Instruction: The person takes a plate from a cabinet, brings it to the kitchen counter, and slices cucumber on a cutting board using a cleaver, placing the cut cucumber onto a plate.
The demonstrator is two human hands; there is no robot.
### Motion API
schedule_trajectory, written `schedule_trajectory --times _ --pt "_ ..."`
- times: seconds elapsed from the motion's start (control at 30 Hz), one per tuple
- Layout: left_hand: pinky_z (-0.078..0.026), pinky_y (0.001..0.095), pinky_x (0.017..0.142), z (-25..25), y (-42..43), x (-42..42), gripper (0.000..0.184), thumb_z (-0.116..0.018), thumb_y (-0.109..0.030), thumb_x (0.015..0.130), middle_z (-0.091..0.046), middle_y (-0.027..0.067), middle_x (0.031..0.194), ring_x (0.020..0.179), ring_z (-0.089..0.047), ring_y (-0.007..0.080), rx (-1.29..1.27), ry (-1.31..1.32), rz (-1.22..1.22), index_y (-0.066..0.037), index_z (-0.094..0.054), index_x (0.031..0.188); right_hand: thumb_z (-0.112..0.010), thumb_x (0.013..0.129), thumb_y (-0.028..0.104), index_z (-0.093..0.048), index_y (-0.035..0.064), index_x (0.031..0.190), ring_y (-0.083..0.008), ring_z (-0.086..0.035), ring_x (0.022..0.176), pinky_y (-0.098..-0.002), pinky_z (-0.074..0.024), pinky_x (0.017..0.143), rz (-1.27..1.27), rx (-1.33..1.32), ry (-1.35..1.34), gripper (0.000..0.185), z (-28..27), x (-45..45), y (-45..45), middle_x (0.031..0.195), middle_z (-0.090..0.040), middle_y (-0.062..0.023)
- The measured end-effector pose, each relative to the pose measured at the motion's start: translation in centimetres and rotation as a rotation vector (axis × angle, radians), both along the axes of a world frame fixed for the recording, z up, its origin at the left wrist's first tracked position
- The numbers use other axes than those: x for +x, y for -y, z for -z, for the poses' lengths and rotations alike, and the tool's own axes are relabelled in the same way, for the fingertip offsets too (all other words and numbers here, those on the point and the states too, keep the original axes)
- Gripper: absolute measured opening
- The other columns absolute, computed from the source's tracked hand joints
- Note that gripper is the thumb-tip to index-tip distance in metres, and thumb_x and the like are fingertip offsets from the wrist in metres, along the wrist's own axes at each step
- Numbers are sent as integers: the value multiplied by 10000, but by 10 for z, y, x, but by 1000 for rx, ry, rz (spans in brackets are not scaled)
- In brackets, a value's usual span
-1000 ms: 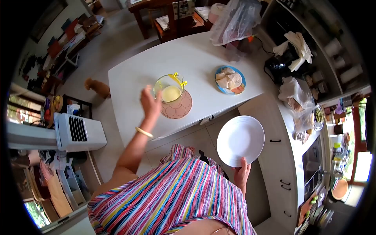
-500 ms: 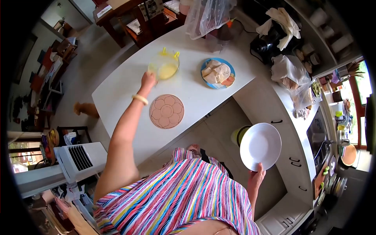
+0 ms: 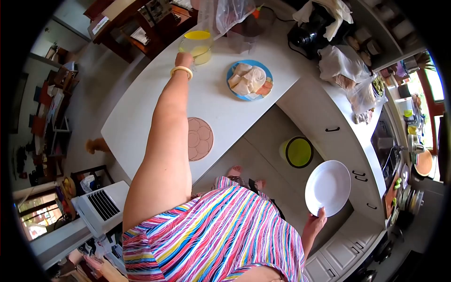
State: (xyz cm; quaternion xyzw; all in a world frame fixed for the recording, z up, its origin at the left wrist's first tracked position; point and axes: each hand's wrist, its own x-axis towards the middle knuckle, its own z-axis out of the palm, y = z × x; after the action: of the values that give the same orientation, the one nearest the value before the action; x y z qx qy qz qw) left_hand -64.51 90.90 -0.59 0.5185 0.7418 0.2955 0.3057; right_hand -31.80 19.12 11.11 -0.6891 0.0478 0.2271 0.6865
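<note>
My left hand (image 3: 184,60) reaches far across the white counter, closed at the near side of a clear jug (image 3: 203,55) with yellow on it and pale yellow contents. It seems to grip the jug's handle, though the fingers are mostly hidden. Low on the right, my right hand (image 3: 315,223) holds a white bowl (image 3: 328,188) by its rim, thumb on the inside, above the floor. A round pink mat with a petal pattern (image 3: 200,138) lies on the counter, partly covered by my left arm. Beyond it is a blue plate (image 3: 236,88) bearing pale folded pieces (image 3: 249,79).
A green-lined bin (image 3: 299,152) stands on the floor beside the cabinets. Plastic bags (image 3: 345,68) and a black appliance (image 3: 307,35) crowd the right-hand worktop. At the counter's far end are a clear plastic bag (image 3: 230,16) and a dark translucent container (image 3: 244,40).
My left hand has moved the jug farther away, toward the counter's far end. The white bowl in my right hand has moved right and lower, uncovering the bin.
</note>
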Motion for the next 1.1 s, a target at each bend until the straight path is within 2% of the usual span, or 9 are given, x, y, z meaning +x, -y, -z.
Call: schedule_trajectory --times 0.17,0.3,0.37,0.47,0.57,0.67,0.8,0.93,1.1 --pt "-499 409 785 -40 30 1 444 -526 -369 900 -693 213 836 880 -664 380 -171 412 -48 59 -644 879 -637 897 249 -556 30 1063 -122 -570 634 -238 -431 482 15 -22 -17 286 6 8 0 864 -622 -53" --pt "-469 485 858 -10 110 -62 546 -549 -507 865 -592 207 1188 1028 -582 391 121 -386 346 -60 -500 1175 -638 895 259 -550 36 1082 -117 -568 675 -231 -432 501 -78 20 -4 304 10 15 -5 882 -612 -50" --pt "-461 499 875 -18 189 -90 490 -638 -453 811 -614 173 1056 1028 -587 355 -74 -696 580 -98 -527 1130 -614 914 247 -547 25 1055 -128 -587 648 -236 -440 486 -58 45 4 271 8 13 -19 865 -619 -59" --pt "-394 504 964 -46 289 -100 521 -705 -434 750 -592 165 1132 1127 -536 334 -350 -716 545 -102 -546 1118 -607 919 242 -538 24 1048 -130 -595 651 -241 -443 484 -118 41 -8 263 11 18 -28 870 -617 -66" --pt "-417 476 922 -12 324 -104 488 -739 -394 704 -601 180 1072 1086 -556 334 -43 -751 422 -84 -567 1038 -628 903 248 -525 25 1064 -126 -584 671 -246 -441 491 -134 22 -36 295 21 26 -44 882 -598 -67" --pt "-466 416 844 -25 293 -114 354 -691 -307 762 -604 174 998 1015 -585 341 -380 -384 396 -60 -566 983 -644 888 244 -517 23 1045 -130 -567 625 -243 -439 477 -166 42 -53 300 26 35 -60 846 -588 -63" --pt "-472 411 705 -55 303 -117 220 -604 -217 874 -593 167 791 734 -575 326 60 -302 813 -10 -533 899 -650 884 241 -507 29 1028 -137 -560 562 -245 -443 443 -239 57 -3 294 16 34 -72 805 -589 -59" --pt "-474 360 679 -108 285 -137 182 -566 -188 913 -564 164 717 692 -572 242 225 -80 372 -15 -510 935 -651 884 247 -502 29 1029 -137 -571 549 -247 -454 429 -152 4 10 302 17 28 -57 793 -594 -60" --pt "-466 354 830 -32 190 -185 329 -641 -222 892 -605 161 1061 947 -575 220 359 313 -29 7 -513 1091 -655 882 258 -515 29 1023 -131 -589 575 -239 -465 440 -90 13 -1 303 22 23 -37 827 -608 -65"
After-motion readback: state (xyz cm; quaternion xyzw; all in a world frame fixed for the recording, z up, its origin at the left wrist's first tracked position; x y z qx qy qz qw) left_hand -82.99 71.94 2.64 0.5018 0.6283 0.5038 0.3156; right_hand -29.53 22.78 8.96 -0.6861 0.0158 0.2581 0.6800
